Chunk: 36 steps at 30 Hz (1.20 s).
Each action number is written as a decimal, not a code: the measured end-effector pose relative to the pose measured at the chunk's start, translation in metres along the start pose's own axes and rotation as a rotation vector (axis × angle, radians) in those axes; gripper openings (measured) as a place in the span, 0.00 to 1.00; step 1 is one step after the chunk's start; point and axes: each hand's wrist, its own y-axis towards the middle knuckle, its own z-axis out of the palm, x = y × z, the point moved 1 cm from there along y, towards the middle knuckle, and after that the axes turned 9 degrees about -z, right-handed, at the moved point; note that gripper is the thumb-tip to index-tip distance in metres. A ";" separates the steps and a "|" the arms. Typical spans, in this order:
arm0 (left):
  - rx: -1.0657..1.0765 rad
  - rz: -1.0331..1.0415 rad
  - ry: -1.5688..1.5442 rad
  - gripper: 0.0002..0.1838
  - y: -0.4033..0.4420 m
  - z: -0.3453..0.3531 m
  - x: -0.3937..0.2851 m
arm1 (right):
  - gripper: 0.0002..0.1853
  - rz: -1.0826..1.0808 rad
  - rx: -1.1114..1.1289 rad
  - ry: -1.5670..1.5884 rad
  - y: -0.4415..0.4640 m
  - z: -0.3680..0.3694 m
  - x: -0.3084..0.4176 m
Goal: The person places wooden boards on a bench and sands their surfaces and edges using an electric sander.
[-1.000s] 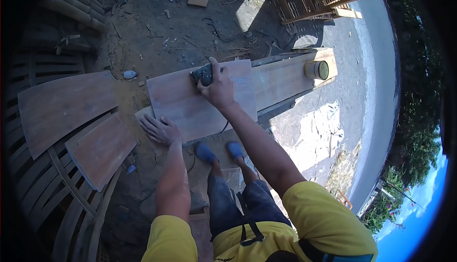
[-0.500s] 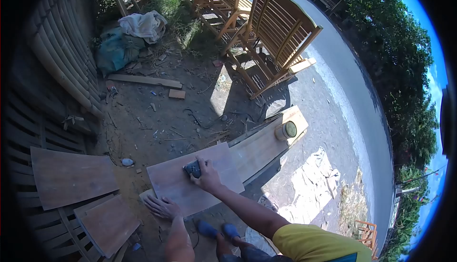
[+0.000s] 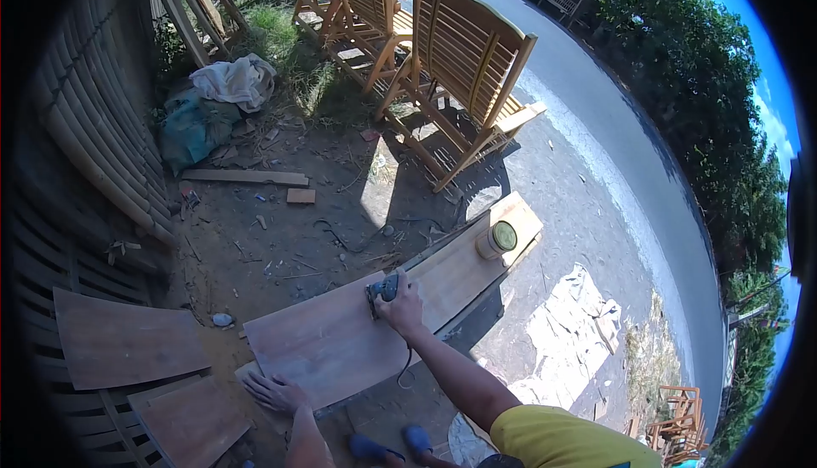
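Observation:
My right hand (image 3: 403,308) is wrapped round a dark sander (image 3: 382,291), which rests on the right end of a flat wooden panel (image 3: 328,340). A cord hangs down from beneath that hand. My left hand (image 3: 279,394) lies flat with fingers spread at the panel's lower left corner. The panel lies across a long wooden bench (image 3: 464,276), and a round can (image 3: 496,239) stands near the bench's far end.
Two loose panels (image 3: 128,340) (image 3: 191,421) lie on slats at the left. Slatted wooden chairs (image 3: 468,51) stand ahead beside a road (image 3: 587,102). A white cloth (image 3: 568,332) lies on the ground at right, and a teal sack (image 3: 194,132) sits at upper left.
My right hand has slid the sander rightward along the panel. My left hand stays at the lower left corner. The view has tilted up, showing more of the chairs and road.

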 end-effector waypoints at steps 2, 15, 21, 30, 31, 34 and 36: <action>-0.019 -0.014 -0.009 0.36 0.000 0.002 0.000 | 0.50 0.038 -0.086 -0.009 0.001 0.000 0.004; -0.020 0.011 -0.073 0.35 0.003 0.012 0.008 | 0.52 -0.549 0.389 0.064 -0.083 0.119 0.181; 0.074 -0.025 -0.066 0.36 0.001 -0.019 -0.004 | 0.51 -0.273 0.316 0.026 -0.050 0.060 0.112; 0.044 0.015 0.002 0.35 0.003 -0.023 -0.005 | 0.48 0.070 -0.123 -0.125 0.009 -0.008 -0.030; 0.047 0.024 0.000 0.35 0.002 -0.022 -0.004 | 0.47 0.033 -0.105 -0.109 0.008 -0.004 -0.018; 0.022 0.034 -0.020 0.35 0.003 -0.020 -0.005 | 0.47 -0.067 -0.004 -0.056 -0.004 0.019 0.035; 0.017 0.033 -0.004 0.34 0.002 -0.020 -0.004 | 0.49 -0.136 0.098 0.034 -0.020 0.043 0.076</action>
